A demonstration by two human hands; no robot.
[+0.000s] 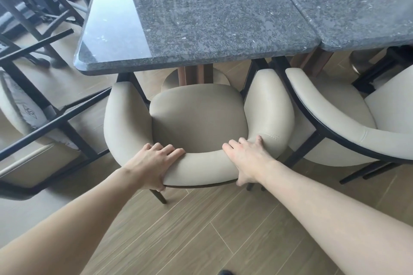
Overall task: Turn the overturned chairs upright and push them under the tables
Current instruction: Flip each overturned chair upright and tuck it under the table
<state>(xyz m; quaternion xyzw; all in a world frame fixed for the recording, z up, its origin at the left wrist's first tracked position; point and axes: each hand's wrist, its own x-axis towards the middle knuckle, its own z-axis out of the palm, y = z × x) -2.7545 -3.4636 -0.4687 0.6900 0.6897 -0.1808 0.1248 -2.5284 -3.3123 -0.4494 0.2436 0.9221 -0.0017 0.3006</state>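
A beige padded chair (199,118) with dark legs stands upright in front of me, its seat front partly under the grey stone table (201,18). My left hand (152,163) grips the curved backrest on its left part, fingers over the top. My right hand (245,158) grips the same backrest on its right part. An overturned chair (44,123) lies at the left, dark legs and frame pointing up and toward the table.
A second upright beige chair (348,123) stands close on the right, by a second stone table (368,6). More dark chair legs (38,6) crowd the far left. Wood-plank floor (201,230) lies open behind the chair.
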